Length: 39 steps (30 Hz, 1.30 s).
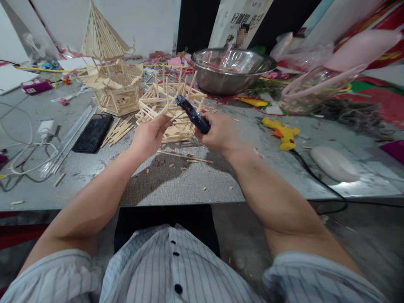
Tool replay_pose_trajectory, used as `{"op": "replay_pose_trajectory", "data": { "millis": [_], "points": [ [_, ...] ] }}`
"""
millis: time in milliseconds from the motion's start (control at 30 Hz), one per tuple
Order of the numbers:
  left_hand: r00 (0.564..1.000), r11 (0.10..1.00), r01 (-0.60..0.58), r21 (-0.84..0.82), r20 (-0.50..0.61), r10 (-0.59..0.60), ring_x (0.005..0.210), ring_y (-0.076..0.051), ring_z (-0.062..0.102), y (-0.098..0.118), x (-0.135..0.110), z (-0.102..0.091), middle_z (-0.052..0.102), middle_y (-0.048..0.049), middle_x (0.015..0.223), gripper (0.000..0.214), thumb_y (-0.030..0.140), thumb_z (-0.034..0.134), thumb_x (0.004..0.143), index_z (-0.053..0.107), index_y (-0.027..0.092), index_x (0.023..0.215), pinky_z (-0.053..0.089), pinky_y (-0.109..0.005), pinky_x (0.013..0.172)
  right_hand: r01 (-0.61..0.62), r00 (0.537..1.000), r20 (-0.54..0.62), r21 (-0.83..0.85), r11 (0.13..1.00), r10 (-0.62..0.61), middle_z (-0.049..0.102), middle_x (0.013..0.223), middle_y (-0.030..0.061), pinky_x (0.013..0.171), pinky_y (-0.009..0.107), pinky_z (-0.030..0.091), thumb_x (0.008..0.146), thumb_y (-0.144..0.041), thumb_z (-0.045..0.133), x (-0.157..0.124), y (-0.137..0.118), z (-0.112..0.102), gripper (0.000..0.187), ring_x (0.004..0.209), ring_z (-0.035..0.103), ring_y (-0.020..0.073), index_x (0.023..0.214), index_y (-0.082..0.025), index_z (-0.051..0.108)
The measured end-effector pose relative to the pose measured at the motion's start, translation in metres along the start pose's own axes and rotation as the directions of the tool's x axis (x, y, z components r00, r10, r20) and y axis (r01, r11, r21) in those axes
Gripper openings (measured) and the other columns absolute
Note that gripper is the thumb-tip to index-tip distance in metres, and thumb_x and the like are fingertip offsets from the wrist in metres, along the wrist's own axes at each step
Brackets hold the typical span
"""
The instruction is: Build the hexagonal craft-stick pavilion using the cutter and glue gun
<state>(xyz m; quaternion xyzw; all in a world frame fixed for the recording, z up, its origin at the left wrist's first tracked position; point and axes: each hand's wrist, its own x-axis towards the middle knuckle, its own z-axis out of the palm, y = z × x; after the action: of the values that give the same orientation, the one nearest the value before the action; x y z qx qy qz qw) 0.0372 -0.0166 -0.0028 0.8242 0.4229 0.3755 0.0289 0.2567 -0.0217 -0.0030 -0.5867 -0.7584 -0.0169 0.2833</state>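
My right hand (pixel 221 131) is closed around dark blue pliers (pixel 194 114), their head pointing up and to the left. My left hand (pixel 150 134) is closed in a pinch, with a thin wooden stick (pixel 177 116) that seems to come from its fingertips toward the pliers. Just behind both hands stands an open frame of wooden sticks (pixel 172 135), with several sticks upright at its top. The hands hide part of this frame. Loose sticks (pixel 118 134) lie left of it, and another long stick (pixel 186 157) with small cut pieces lies in front.
A stick-built pagoda (pixel 116 90) stands at the back left, near a black phone (pixel 92 133). A steel bowl (pixel 221 82) sits behind the frame. To the right lie a yellow glue gun (pixel 285 132) with its black cord and a white oval object (pixel 334 164). The table edge is close.
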Motion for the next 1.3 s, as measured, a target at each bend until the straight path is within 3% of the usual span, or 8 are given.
{"op": "replay_pose_trajectory", "data": {
  "millis": [333, 467, 633, 733, 833, 1033, 1100, 1300],
  "points": [
    [1.0, 0.999, 0.003, -0.037, 0.008, -0.003, 0.067, -0.015, 0.06, 0.0, 0.0, -0.001, 0.067, -0.0042, 0.075, 0.024, 0.036, 0.046, 0.094, 0.063, 0.02, 0.092, 0.04, -0.024, 0.06, -0.012, 0.999, -0.052, -0.004, 1.0, 0.012, 0.069, 0.074, 0.0096, 0.06, 0.034, 0.043, 0.071, -0.032, 0.058, 0.002, 0.002, 0.005, 0.015, 0.069, 0.065, 0.026, 0.079, -0.02, 0.062],
    [0.996, 0.994, 0.056, -0.091, 0.072, -0.05, 0.06, -0.013, 0.057, 0.004, 0.001, -0.008, 0.064, -0.0003, 0.066, 0.017, 0.028, 0.048, 0.093, 0.062, 0.02, 0.094, 0.04, -0.023, 0.059, -0.089, 0.976, -0.192, 0.07, 0.994, 0.101, 0.068, 0.073, 0.0057, 0.062, 0.035, 0.047, 0.076, -0.036, 0.056, 0.007, 0.009, 0.008, 0.014, 0.07, 0.065, 0.0244, 0.08, -0.023, 0.06],
    [1.0, 0.998, 0.025, -0.052, -0.001, -0.025, 0.068, -0.015, 0.059, 0.002, 0.02, -0.021, 0.065, -0.0013, 0.066, 0.013, 0.028, 0.06, 0.084, 0.065, 0.019, 0.077, 0.049, -0.029, 0.07, -0.138, 0.936, -0.299, 0.178, 0.974, 0.187, 0.064, 0.068, 0.0047, 0.059, 0.034, 0.047, 0.084, -0.043, 0.052, 0.016, 0.037, 0.019, 0.02, 0.067, 0.064, 0.0224, 0.08, -0.024, 0.058],
    [0.996, 0.999, 0.037, 0.026, 0.084, -0.039, 0.073, -0.018, 0.062, 0.005, 0.043, -0.028, 0.062, -0.0012, 0.063, 0.017, 0.028, 0.068, 0.079, 0.067, 0.017, 0.067, 0.052, -0.035, 0.078, -0.138, 0.938, -0.283, 0.231, 0.963, 0.202, 0.061, 0.063, 0.0033, 0.055, 0.033, 0.046, 0.084, -0.043, 0.053, 0.019, 0.052, 0.025, 0.02, 0.06, 0.061, 0.0203, 0.08, -0.023, 0.057],
    [0.976, 0.973, 0.075, 0.216, 0.182, -0.116, 0.075, -0.018, 0.064, 0.016, 0.067, -0.033, 0.063, -0.001, 0.065, 0.018, 0.028, 0.066, 0.081, 0.074, 0.013, 0.076, 0.053, -0.036, 0.08, -0.135, 0.951, -0.238, 0.26, 0.956, 0.199, 0.061, 0.065, 0.0035, 0.059, 0.034, 0.048, 0.084, -0.042, 0.055, 0.021, 0.057, 0.026, 0.02, 0.063, 0.062, 0.0206, 0.082, -0.022, 0.057],
    [0.858, 0.895, 0.073, 0.439, 0.431, -0.281, 0.081, -0.016, 0.064, 0.036, 0.093, -0.044, 0.07, -0.0011, 0.079, 0.028, 0.031, 0.064, 0.08, 0.078, 0.013, 0.096, 0.047, -0.03, 0.079, -0.166, 0.946, -0.201, 0.371, 0.914, 0.254, 0.061, 0.069, 0.0013, 0.068, 0.04, 0.053, 0.081, -0.043, 0.06, 0.019, 0.054, 0.022, 0.021, 0.071, 0.065, 0.0232, 0.083, -0.022, 0.057],
    [0.829, 0.878, 0.079, 0.471, 0.458, -0.321, 0.074, -0.014, 0.06, 0.04, 0.094, -0.045, 0.073, -0.0023, 0.083, 0.027, 0.03, 0.07, 0.077, 0.078, 0.017, 0.099, 0.046, -0.027, 0.074, -0.159, 0.946, -0.197, 0.408, 0.899, 0.257, 0.061, 0.069, 0.0006, 0.069, 0.041, 0.054, 0.081, -0.043, 0.06, 0.019, 0.054, 0.021, 0.02, 0.072, 0.065, 0.0234, 0.081, -0.023, 0.057],
    [0.832, 0.881, 0.036, 0.471, 0.474, -0.288, 0.066, -0.01, 0.051, 0.04, 0.096, -0.04, 0.074, -0.0002, 0.083, 0.021, 0.03, 0.073, 0.077, 0.078, 0.02, 0.095, 0.036, -0.024, 0.063, -0.158, 0.953, -0.176, 0.402, 0.902, 0.245, 0.062, 0.071, 0.0026, 0.072, 0.042, 0.053, 0.079, -0.04, 0.063, 0.018, 0.054, 0.018, 0.017, 0.078, 0.064, 0.0259, 0.077, -0.026, 0.052]
  ]
}}
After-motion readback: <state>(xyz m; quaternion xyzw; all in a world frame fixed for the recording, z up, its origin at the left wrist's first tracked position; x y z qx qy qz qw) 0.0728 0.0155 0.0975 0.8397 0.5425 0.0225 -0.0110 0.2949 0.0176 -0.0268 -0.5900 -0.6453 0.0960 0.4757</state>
